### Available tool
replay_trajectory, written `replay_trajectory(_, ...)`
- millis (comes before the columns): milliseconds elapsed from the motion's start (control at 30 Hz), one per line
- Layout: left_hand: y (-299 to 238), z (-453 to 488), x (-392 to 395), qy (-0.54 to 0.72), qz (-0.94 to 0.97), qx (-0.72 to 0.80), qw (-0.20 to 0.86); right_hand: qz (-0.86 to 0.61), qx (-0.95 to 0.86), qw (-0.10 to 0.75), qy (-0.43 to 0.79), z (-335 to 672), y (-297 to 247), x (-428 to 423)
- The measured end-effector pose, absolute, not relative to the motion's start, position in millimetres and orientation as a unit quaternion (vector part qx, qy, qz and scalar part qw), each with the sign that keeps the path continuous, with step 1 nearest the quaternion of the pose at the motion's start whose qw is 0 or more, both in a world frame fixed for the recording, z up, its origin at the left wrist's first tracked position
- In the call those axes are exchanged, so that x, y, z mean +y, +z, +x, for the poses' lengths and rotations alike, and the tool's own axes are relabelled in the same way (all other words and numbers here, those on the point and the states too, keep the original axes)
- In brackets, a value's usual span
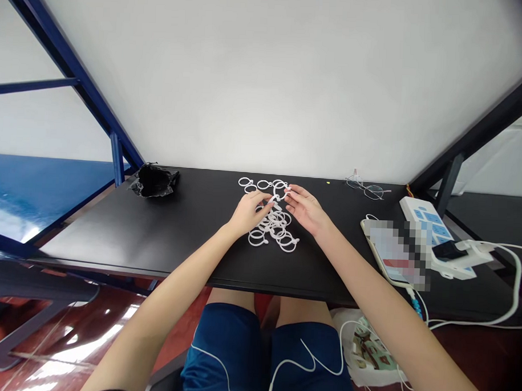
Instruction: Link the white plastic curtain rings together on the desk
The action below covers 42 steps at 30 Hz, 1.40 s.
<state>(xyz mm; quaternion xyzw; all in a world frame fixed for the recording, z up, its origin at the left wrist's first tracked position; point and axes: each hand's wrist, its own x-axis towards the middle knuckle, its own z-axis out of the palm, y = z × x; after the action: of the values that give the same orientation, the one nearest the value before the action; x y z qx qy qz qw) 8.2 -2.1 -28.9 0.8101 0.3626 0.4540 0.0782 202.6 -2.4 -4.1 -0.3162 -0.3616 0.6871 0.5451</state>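
Note:
White plastic curtain rings (274, 223), each with a small eyelet, lie in an overlapping pile on the black table (200, 227). Just beyond the pile, my left hand (251, 211) pinches a white ring near its eyelet with thumb and fingertips. Opposite it, my right hand (306, 211) has its fingertips closed on the small white end of a curtain ring (280, 187) between the hands. Fingers partly cover where these pieces meet, so I cannot tell whether they are joined. A few more rings (245, 182) rest behind my left hand, near the wall.
A crumpled black plastic bag (155, 181) stands at the table's back left. Eyeglasses (366, 186) lie at the back right. Nearer on the right are a phone (389, 254) and a white power strip (431, 224) with cables. A blue metal frame (83, 81) rises at left.

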Motion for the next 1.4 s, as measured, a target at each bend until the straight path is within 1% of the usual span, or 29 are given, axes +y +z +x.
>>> replay_trajectory(200, -31.2, 8.7, -2.2, 0.484, 0.762, 0.388, 0.185, -0.324, -0.369, 0.540, 0.683, 202.2, -6.3, -1.7)
replay_trajectory(467, -34.2, 7.5, 1.2, 0.514, 0.691, 0.403, 0.309, -0.371, -0.367, 0.586, 0.620, 207.1, -14.2, 7.6)
replay_trajectory(600, -35.2, 6.7, 4.8, 0.517, 0.660, 0.396, 0.375, -0.412, -0.457, 0.586, 0.527, 205.0, -22.5, 8.4)
replay_trajectory(800, -28.1, 7.7, 2.4, 0.522, 0.640, 0.342, 0.448, -0.434, -0.639, 0.537, 0.338, 194.7, -36.8, 1.8)
replay_trajectory(933, -26.1, 10.1, 0.7, 0.519, 0.638, 0.321, 0.469, -0.429, -0.699, 0.508, 0.264, 191.8, -36.1, -2.1)
replay_trajectory(1000, -26.7, 10.2, 1.1, 0.522, 0.638, 0.325, 0.463, -0.429, -0.700, 0.511, 0.252, 192.4, -33.9, -2.3)
replay_trajectory(1167, -29.7, 5.6, 5.2, 0.520, 0.639, 0.387, 0.414, -0.464, -0.637, 0.559, 0.258, 200.9, -34.2, 4.9)
replay_trajectory(1267, -31.8, 3.1, 8.1, 0.513, 0.641, 0.404, 0.402, -0.482, -0.611, 0.555, 0.293, 208.2, -40.4, 12.5)
replay_trajectory(1400, -32.8, 1.7, 10.4, 0.520, 0.607, 0.419, 0.430, -0.479, -0.585, 0.549, 0.357, 211.7, -44.3, 16.9)
